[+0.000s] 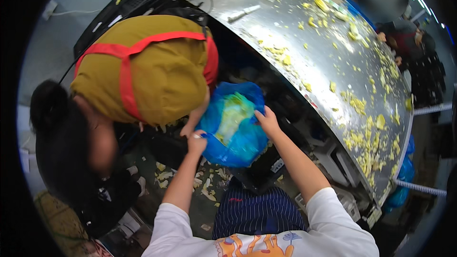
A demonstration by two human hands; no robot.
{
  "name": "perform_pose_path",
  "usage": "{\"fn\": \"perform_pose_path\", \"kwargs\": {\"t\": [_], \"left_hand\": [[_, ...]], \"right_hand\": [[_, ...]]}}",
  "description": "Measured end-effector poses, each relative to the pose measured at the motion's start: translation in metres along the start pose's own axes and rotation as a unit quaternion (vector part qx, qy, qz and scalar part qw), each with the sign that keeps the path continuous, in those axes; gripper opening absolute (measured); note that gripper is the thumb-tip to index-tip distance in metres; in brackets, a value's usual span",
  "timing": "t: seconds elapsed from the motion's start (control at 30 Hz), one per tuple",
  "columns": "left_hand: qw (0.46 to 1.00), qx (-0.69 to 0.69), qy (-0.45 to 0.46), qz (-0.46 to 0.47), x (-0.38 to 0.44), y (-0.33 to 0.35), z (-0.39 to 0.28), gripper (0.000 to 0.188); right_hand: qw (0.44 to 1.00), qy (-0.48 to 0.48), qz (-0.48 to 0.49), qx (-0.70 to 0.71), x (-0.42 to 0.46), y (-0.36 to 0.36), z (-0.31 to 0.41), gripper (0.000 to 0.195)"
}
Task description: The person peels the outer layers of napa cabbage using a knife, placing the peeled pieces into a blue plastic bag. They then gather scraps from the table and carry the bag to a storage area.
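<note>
A blue plastic bag [239, 150] hangs in front of me, its mouth spread wide. Inside it lie pale yellow-green leafy vegetables [234, 116], perhaps cabbage. My left hand [197, 143] grips the bag's rim on the left side. On the opposite side, my right hand [267, 122] pinches the rim between thumb and fingers. A co-worker in a mustard top with red apron straps [167, 75] bends over just left of the bag, and one of that person's hands [186, 131] is close beside my left hand.
A metal worktable [321, 103], strewn with yellow leaf scraps, curves along the right; a knife [244, 13] lies near its edge. Leaf scraps [207, 189] litter the floor. Another person in black [64, 153] is at left. Blue bags [405, 171] hang beyond the table.
</note>
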State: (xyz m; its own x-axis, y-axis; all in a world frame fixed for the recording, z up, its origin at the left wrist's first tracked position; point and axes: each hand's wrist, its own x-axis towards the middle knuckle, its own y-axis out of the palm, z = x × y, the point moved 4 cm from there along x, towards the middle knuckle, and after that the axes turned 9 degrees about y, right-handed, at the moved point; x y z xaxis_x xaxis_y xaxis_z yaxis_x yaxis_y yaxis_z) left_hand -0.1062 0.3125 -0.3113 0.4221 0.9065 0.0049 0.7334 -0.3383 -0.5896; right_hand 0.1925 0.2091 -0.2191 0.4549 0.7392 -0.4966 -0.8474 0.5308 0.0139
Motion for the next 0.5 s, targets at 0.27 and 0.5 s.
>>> {"fn": "perform_pose_path", "kwargs": {"t": [0.27,0.5], "left_hand": [[0.998,0.03,-0.038,0.044,0.046,-0.022,0.034,0.011],[0.988,0.083,-0.068,0.113,0.039,-0.006,0.031,0.008]], "right_hand": [[0.833,0.023,-0.426,-0.351,-0.168,-0.083,-0.124,0.083],[0.904,0.312,-0.285,-0.058,-0.166,-0.106,-0.383,0.064]]}}
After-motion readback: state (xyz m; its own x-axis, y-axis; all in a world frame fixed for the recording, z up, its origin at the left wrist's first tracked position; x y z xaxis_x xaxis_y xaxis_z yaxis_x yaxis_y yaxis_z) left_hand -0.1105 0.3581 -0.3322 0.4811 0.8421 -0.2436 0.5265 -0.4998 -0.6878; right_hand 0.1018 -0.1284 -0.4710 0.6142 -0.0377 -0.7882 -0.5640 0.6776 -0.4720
